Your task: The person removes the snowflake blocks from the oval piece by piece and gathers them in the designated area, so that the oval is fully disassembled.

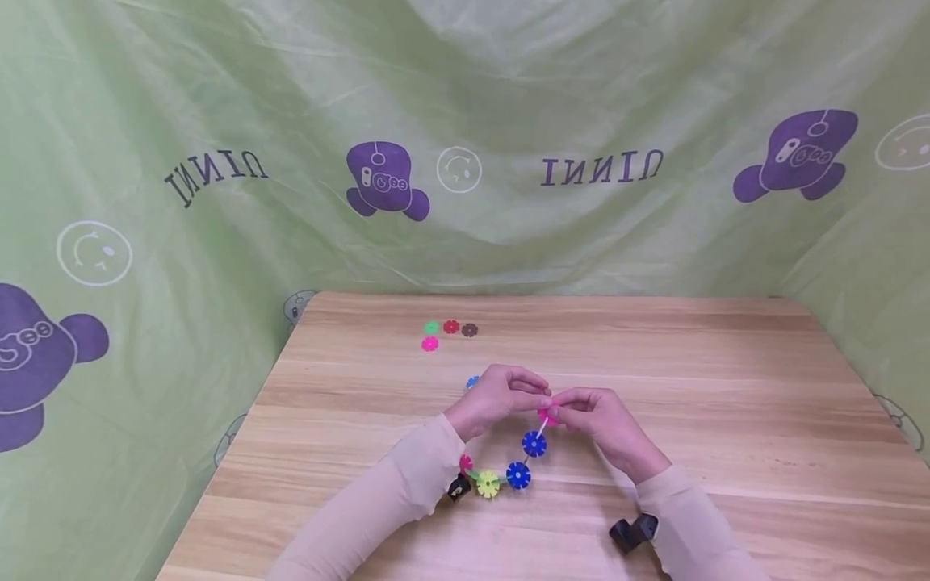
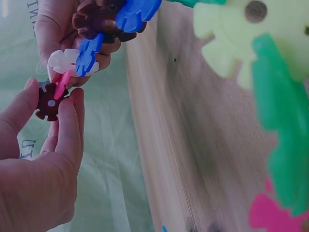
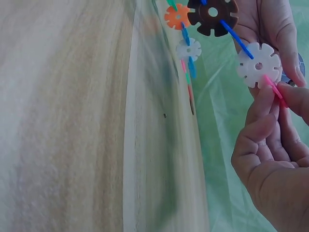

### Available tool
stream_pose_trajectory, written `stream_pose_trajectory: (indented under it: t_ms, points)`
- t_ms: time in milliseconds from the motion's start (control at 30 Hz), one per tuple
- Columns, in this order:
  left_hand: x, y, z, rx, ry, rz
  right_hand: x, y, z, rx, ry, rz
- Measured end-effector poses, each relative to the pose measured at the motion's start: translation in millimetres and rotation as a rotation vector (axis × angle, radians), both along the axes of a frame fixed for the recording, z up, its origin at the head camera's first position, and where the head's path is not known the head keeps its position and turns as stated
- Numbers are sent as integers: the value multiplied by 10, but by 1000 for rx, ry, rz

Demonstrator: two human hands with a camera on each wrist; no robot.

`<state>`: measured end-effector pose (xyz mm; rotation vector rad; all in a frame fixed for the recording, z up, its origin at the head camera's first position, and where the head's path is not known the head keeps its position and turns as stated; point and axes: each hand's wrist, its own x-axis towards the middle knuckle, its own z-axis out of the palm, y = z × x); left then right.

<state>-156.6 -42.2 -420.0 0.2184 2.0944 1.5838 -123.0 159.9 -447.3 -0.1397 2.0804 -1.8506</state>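
Purple lettering [image 1: 601, 168] on the green curtain [image 1: 501, 262] runs I, N, N, I, U from left to right, the Ns reversed; it appears twice beyond the wooden table [image 1: 726, 363], among purple cartoon figures [image 1: 379, 173] and winking faces in outline.

Both hands meet above the table, fingers bent into pinches. The left hand [image 1: 497, 397] grips a brown disc [image 2: 44, 108] between thumb and fingers; the right hand [image 1: 606, 420] pinches a pink disc [image 1: 546, 416], its edge meeting the brown one. Whether the two are fully slotted cannot be told.

The chain of interlocking discs hangs from this joint, curving below and between the hands toward the left forearm, which hides part of it. Each disc is flat plastic, round, notched about the rim and pierced at the centre; neighbours interlock at angles. Beyond the pink disc follow a white disc [image 3: 247, 70] and blue, brown, green and yellow-green discs. Four loose discs, green [image 1: 432, 328], red [image 1: 451, 327], brown and pink, lie on the table's far side, well apart from the hands.
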Motion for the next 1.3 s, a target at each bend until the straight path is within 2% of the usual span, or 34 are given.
stream_pose_trajectory:
  t_ms: [400, 567, 667, 867, 933, 1100, 1200, 1300]
  points:
    - [-30, 6, 8, -18, 27, 0, 27, -42, 74, 28, 28, -32]
    - [-71, -33, 47, 1, 36, 38, 7, -57, 100, 71, 29, -48]
    - [-110, -84, 87, 20, 24, 65, -1, -47, 94, 82, 20, -49]
    - [-205, -256, 112, 38, 19, 77, 7, -31, 70, 74, 5, -21]
    - [-248, -324, 98, 86, 8, 89, 6, -31, 69, 69, -2, -17]
    - [-374, -485, 45, 212, -45, 185, 13, -23, 71, 63, -14, -21]
    - [-455, -588, 10, 202, -52, 283, 18, -21, 75, 61, -12, -25]
    - [-520, -690, -49, 149, -35, 379, 29, -23, 72, 49, -14, -13]
